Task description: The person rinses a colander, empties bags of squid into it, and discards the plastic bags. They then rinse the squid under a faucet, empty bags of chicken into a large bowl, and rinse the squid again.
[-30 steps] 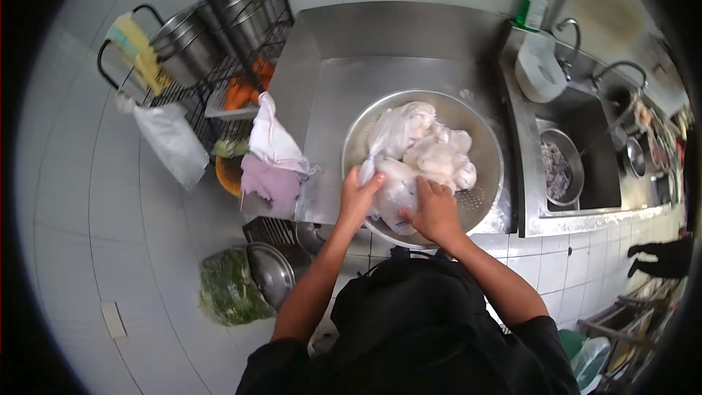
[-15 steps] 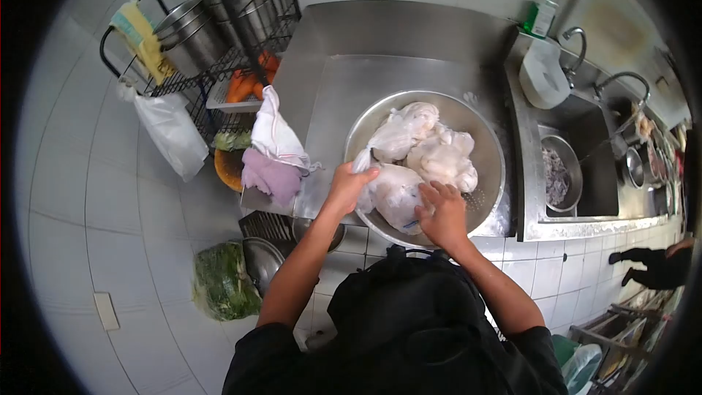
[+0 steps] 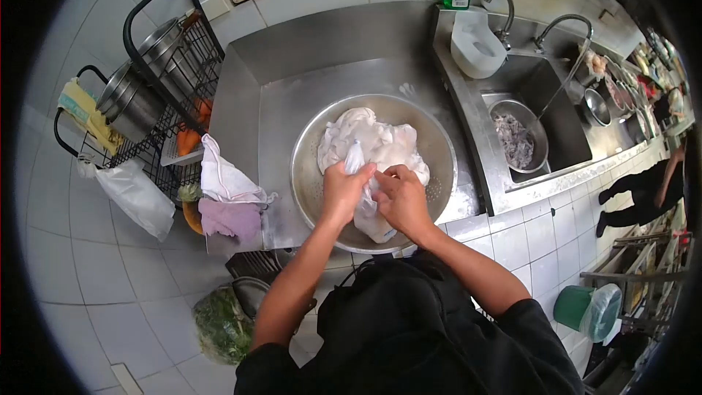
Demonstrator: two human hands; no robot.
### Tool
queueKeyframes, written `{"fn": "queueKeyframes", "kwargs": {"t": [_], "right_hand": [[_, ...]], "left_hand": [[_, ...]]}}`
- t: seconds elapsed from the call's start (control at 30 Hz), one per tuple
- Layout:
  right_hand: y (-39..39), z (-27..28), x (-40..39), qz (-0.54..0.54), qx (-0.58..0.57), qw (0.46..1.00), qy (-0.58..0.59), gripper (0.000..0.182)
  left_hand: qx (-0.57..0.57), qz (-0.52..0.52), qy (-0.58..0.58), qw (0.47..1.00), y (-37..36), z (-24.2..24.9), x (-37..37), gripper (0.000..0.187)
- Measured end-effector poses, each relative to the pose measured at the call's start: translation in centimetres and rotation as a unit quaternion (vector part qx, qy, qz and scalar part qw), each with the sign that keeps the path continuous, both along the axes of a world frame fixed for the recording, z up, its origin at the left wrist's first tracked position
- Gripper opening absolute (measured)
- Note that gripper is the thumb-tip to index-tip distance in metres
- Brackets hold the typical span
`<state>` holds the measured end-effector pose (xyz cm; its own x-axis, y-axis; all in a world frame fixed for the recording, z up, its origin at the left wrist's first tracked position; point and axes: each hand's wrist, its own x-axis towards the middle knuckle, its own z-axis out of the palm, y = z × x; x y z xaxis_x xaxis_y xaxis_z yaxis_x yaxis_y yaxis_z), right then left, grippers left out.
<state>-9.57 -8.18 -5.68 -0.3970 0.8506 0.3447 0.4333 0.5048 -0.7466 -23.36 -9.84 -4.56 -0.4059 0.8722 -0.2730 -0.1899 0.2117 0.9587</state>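
Observation:
A large perforated metal colander [image 3: 439, 168] sits on the steel counter, holding several pale, whitish lumps [image 3: 389, 140] that look wrapped in clear plastic. In front of them is a clear plastic bag [image 3: 373, 225] with pale contents and a gathered, twisted neck. My left hand [image 3: 342, 192] is closed around that neck, its thumb toward the right. My right hand [image 3: 404, 201] meets it there, fingers bent and pinching the plastic just below the neck. The fingertips partly cover the spot where both hands meet.
Right of the counter, water runs from a faucet [image 3: 567, 20] into a sink with a metal bowl [image 3: 540, 148]. A wire rack [image 3: 196, 95] with steel pots stands left, beside a purple cloth [image 3: 228, 219]. Another person [image 3: 643, 189] stands far right.
My right hand has moved from resting on the bag's side to pinching near its neck, beside my left hand. The camera view has shifted, bringing more of the sink into view.

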Motion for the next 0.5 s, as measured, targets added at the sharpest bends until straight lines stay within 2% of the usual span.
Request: {"fn": "queueKeyframes", "kwargs": {"t": [0.03, 0.1, 0.2, 0.23, 0.33, 0.37, 0.47, 0.5], "right_hand": [[0.2, -0.3, 0.0, -0.006, -0.012, 1.000, 0.029, 0.025], [0.9, -0.7, 0.5, -0.004, 0.015, 1.000, 0.001, 0.017], [1.6, -2.3, 1.1, 0.000, 0.012, 0.999, -0.039, 0.011], [1.6, -3.1, 1.3, 0.003, -0.006, 0.999, -0.042, 0.011], [1.4, -3.7, 1.4, 0.002, -0.045, 0.998, -0.032, 0.011], [1.2, -3.5, 1.3, 0.000, -0.064, 0.998, -0.025, 0.011], [0.3, -2.4, 0.7, 0.032, -0.095, 0.995, -0.025, 0.019], [-0.1, -1.9, 0.7, 0.050, -0.100, 0.993, -0.031, 0.023]], "left_hand": [[-0.003, -0.040, 0.042, 0.998, 0.1, 0.0, -0.8, 0.016], [-0.041, -0.111, 0.108, 0.987, -0.1, 0.5, -2.6, 0.020], [-0.052, -0.212, 0.138, 0.966, -1.1, 1.4, -5.5, 0.031], [0.033, -0.231, 0.265, 0.936, -1.2, -0.6, -6.7, 0.044], [-0.001, -0.254, 0.189, 0.949, -2.3, -3.6, -7.9, 0.046], [-0.009, -0.212, 0.105, 0.972, -2.6, -4.2, -8.3, 0.042], [0.001, -0.131, 0.073, 0.989, -3.6, -5.6, -8.6, 0.035], [-0.038, -0.148, 0.084, 0.985, -3.8, -5.9, -8.9, 0.032]]}}
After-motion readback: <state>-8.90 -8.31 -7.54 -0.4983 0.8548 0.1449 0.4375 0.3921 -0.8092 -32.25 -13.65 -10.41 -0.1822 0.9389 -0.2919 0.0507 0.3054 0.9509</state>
